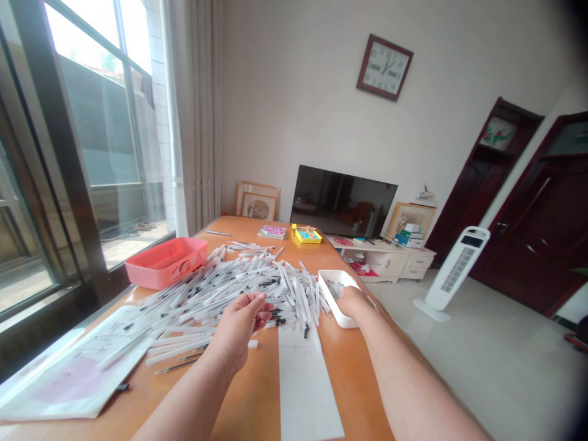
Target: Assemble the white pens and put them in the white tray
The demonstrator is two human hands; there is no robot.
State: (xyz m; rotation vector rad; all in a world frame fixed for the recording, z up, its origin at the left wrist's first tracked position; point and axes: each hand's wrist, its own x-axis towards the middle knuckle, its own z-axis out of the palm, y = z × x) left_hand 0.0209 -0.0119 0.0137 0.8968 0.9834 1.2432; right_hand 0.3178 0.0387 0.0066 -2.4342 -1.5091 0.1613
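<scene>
My left hand point(248, 318) is raised over the near side of a wide heap of clear plastic pen barrels point(215, 288), thumb and fingers curled together. Small black parts lie just past its fingertips, and I cannot make out what, if anything, is in the pinch. My right hand point(353, 301) reaches into a white plastic basket point(345, 321) on the table's right side. Clear pieces point(336, 286) lie in that basket; the right fingers are hidden among them. A long white paper strip point(305, 392) runs along the table between my arms.
A red plastic basket point(160, 278) stands left of the heap. At near left lies a printed plastic bag point(68, 367), with dark refills point(179, 365) beside it. A yellow box point(307, 235) and a booklet point(272, 232) are at the far end. The table's right edge is by the white basket.
</scene>
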